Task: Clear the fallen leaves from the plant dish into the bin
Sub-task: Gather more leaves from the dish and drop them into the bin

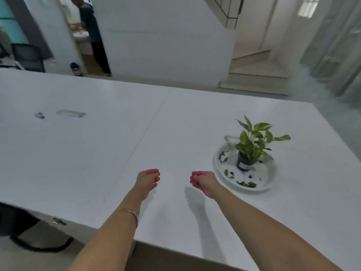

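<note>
Head view: both bare forearms stretched forward over the near edge of a wide white desk (97, 145), with the left hand (147, 179) and the right hand (203, 181) side by side, apart from each other, near the middle of the frame. Left grip loosely curled, fingers bent inward, nothing held in it. Right grip likewise loosely curled and empty, fingers bunched and pointing left. A thin bracelet (131, 213) round the left forearm. Shadows of both arms cast on the desk below. Right of the right hand and just beside it, a round pale plant dish (270, 174) lying flat on the desk. Inside the dish, toward its far right part, a small dark pot (244, 163) standing upright with a green, leafy plant (254, 138). Fallen leaves (246, 184) scattered on the dish floor, dark green: a cluster at the near rim, a few pieces at the near left, more at the far left rim. Neither hand touching the dish or the leaves. Far left on the desk, a small blue object (39, 115) and, just right of it, a pale oblong thing (70, 113), too blurred to identify. No bin to be made out. Beyond the desk, a white wall, steps (254, 75) at the far right, and a person (93, 34) standing in a doorway at the far left.
</note>
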`<state>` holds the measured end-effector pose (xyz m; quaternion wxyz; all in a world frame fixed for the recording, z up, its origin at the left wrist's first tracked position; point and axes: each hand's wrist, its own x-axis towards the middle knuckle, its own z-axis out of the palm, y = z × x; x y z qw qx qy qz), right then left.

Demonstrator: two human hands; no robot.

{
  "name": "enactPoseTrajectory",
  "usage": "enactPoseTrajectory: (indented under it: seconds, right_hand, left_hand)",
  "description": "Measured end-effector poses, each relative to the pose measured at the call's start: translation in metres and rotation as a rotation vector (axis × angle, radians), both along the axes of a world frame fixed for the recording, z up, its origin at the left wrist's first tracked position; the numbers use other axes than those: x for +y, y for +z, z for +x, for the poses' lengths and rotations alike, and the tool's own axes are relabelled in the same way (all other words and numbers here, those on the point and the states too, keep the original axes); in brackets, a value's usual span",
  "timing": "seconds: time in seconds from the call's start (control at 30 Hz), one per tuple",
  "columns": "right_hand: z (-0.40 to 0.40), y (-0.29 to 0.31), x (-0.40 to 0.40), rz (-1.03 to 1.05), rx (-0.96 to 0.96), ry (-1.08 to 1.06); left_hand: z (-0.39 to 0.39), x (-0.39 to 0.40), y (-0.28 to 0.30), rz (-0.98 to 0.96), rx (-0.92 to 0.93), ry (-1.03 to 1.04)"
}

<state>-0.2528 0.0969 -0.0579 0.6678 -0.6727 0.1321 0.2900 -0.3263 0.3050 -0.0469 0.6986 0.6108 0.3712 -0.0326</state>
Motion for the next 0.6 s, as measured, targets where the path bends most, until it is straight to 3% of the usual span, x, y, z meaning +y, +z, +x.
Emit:
enactPoseTrajectory:
  seconds: [0.03,0.17,0.27,0.43,0.6]
  right_hand:
    - [0.001,-0.001,-0.004,0.000,0.029,-0.013]
    - [0.043,-0.015,-0.187,-0.026,0.056,-0.237]
    - [0.063,-0.020,-0.256,-0.047,0.072,-0.330]
    - [0.098,-0.025,-0.322,-0.079,0.062,-0.361]
    - [0.130,-0.042,-0.349,-0.190,0.018,-0.369]
  left_hand:
    - [0.004,-0.003,-0.002,0.011,-0.005,-0.017]
    - [0.098,-0.171,-0.004,0.029,0.000,-0.292]
    - [0.127,-0.231,-0.011,0.060,0.037,-0.384]
    - [0.169,-0.278,-0.023,0.165,0.070,-0.452]
    - [0.213,-0.290,-0.036,0.448,0.088,-0.533]
